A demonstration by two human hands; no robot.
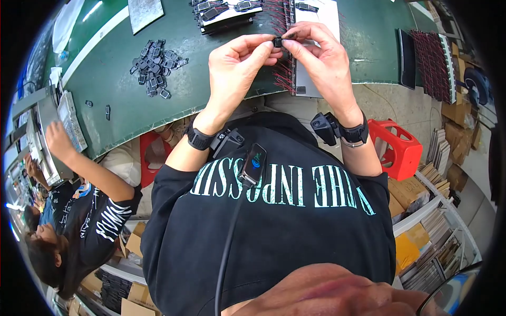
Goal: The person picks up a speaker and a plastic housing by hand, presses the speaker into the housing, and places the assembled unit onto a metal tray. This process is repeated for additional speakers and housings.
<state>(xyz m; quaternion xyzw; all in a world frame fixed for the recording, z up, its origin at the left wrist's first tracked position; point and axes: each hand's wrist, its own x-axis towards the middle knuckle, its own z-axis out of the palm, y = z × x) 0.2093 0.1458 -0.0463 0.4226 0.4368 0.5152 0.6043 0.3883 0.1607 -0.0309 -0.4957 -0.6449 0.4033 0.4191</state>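
Over the far side of the green table (195,79), my left hand (240,66) and my right hand (322,63) meet with fingertips pinched. Between them is a small black plastic piece (277,42), gripped from both sides; its details are too small to make out. Just beneath my hands lies a white board (308,84), with a row of thin red wires (283,79) along its left edge. Another black part (307,7) rests at the board's far end. To the left lies a loose heap of small black frame-shaped parts (155,68).
A block stacked with black parts (226,18) stands beyond my left hand. A second red-wired strip (432,66) and a dark panel (406,58) lie at right. A red stool (395,148) stands below. At left, a co-worker's arm (89,166) reaches toward a metal fixture (47,131).
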